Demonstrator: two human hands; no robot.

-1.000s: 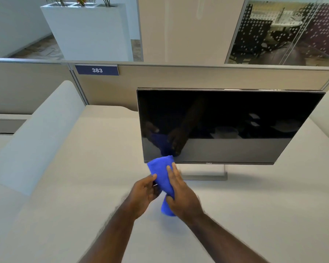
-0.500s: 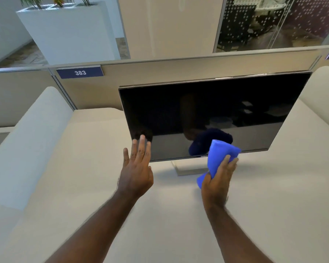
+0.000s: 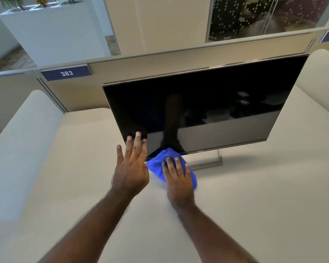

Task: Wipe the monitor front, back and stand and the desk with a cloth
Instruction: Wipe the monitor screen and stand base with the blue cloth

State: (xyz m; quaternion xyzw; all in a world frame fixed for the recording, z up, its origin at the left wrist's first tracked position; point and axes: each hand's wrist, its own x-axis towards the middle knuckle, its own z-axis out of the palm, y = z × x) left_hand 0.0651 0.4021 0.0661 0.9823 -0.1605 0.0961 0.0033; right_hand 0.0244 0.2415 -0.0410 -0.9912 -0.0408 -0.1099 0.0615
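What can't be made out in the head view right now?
- Back of the black flat-screen monitor: faces away from the head camera.
- Silver stand: its column is hidden behind the screen's lower edge.
- Crumpled blue cloth: the right hand covers much of it.
- Left hand: whether its fingers touch the screen is unclear.

Your left hand (image 3: 130,168) is raised with fingers straight and spread, the fingertips (image 3: 138,134) at the lower left corner of the black flat-screen monitor (image 3: 207,112); actual contact is unclear. Your right hand (image 3: 179,179) lies flat, fingers straight, on the bunched blue microfibre cloth (image 3: 157,166), which sits on the pale beige desk (image 3: 254,205) just below the monitor's bottom edge. The silver rectangular stand base (image 3: 209,164) is just right of the cloth. A navy plate marked 383 (image 3: 66,73) sits on the beige partition (image 3: 80,92) behind; beyond it is a white rectangular planter (image 3: 51,33).
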